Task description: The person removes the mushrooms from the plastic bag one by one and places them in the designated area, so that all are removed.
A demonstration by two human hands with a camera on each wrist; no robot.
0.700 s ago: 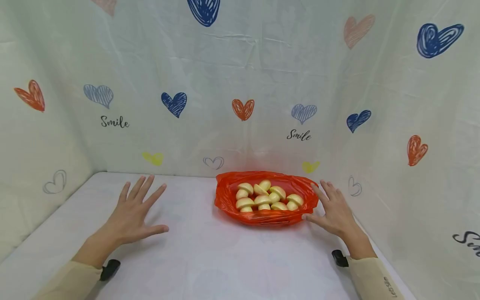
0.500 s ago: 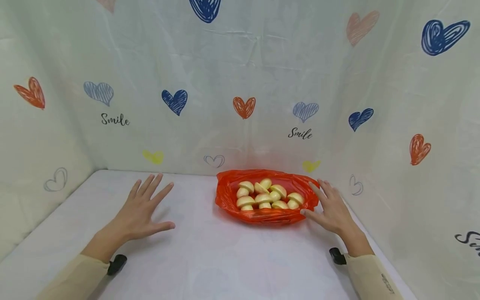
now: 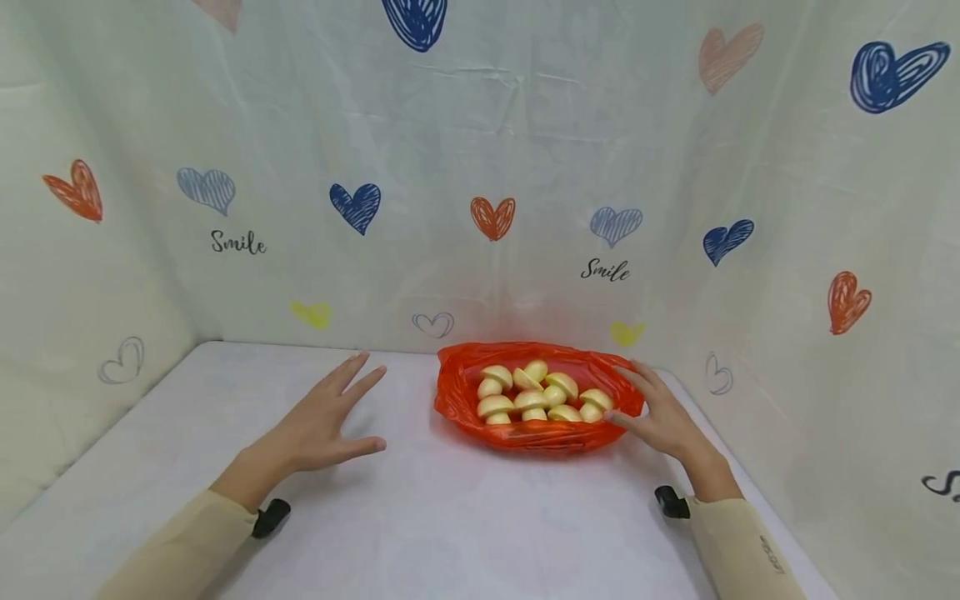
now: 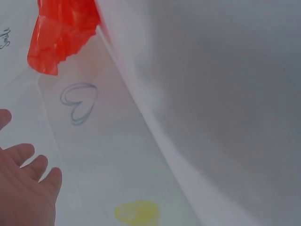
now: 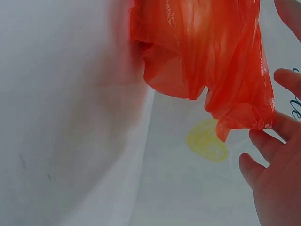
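A red plastic bag (image 3: 540, 442) lies wide-mouthed on the white table, holding several pale, mushroom-shaped pieces (image 3: 531, 402) with pinkish caps. At its right side in the head view is my right hand (image 3: 663, 421), fingers spread and its fingertips right at the rim. The right wrist view has the bag's crumpled side (image 5: 211, 61) hanging close to the fingers of that hand (image 5: 282, 165). My left hand (image 3: 318, 429) hovers over the table left of the bag, thumb and fingers apart, holding nothing. In the left wrist view a gap separates this hand (image 4: 28, 193) from the bag (image 4: 66, 40).
Behind and beside the white table (image 3: 450, 533) hangs a pale curtain (image 3: 420, 125) printed with hearts and the word Smile. The bag sits near the table's back edge. A black strap-on device (image 3: 272, 518) is at each beige sleeve's cuff.
My left hand has moved right, closer to the bag. The right hand has shifted slightly inward over the bag's right rim. The bag and its contents have stayed put.
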